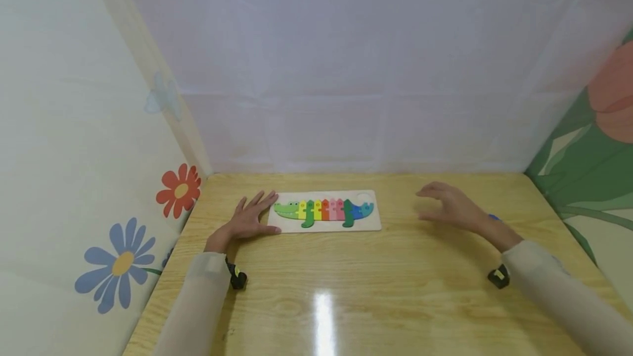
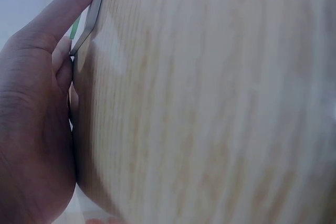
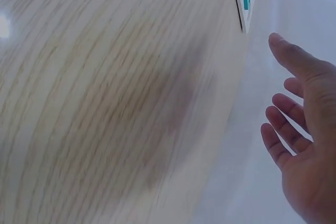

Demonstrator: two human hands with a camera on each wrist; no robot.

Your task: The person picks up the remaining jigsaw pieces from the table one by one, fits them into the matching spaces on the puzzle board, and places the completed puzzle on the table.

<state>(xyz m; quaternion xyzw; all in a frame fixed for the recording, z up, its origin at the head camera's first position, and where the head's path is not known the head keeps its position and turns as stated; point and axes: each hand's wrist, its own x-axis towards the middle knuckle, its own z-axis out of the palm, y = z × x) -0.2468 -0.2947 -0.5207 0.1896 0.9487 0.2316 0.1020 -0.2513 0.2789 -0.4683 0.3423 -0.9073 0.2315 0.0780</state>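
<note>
A wooden crocodile puzzle board (image 1: 325,226) lies flat towards the back of the table, its colourful pieces forming one row from green head to blue tail. At its left end rests my left hand (image 1: 247,221), fingers spread, with thumb and index fingertip at the board's edge. In the left wrist view the thumb (image 2: 58,11) lies along the board's rim (image 2: 93,17), with the palm low beside the tabletop. My right hand (image 1: 452,207) hovers right of the board, apart from it. Its fingers are loosely bent with nothing between them, as the right wrist view shows.
The wood-grain table (image 1: 366,284) meets a white cloth backdrop (image 1: 316,70) behind the board. Flower-printed panels (image 1: 118,268) stand along the left side, and a leaf-printed panel (image 1: 593,180) on the right. Small black devices (image 1: 498,276) hang at both wrists.
</note>
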